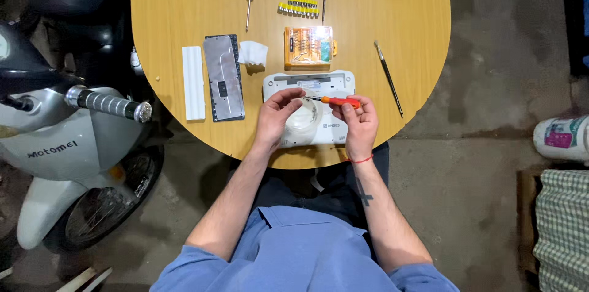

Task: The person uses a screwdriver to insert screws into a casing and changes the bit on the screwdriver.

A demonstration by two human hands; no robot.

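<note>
Room: bare concrete floor, a parked scooter (55, 145) to the left of the table.
Surface: oval wooden table (405, 34), seen from above.
Device: white laptop-like device (310, 108) lying flat at the table's near edge, a clear round dish (304, 115) resting on it.
Right hand (359, 123): fingers pinched around a small orange screwdriver (338, 101), its tip pointing left over the device.
Left hand (276, 114): fingers loosely curled, fingertips at the dish's rim.
Beyond: orange bit case (310, 46), grey panel (224, 77), white strip (194, 82), crumpled tissue (253, 53), yellow sockets (299, 8).
</note>
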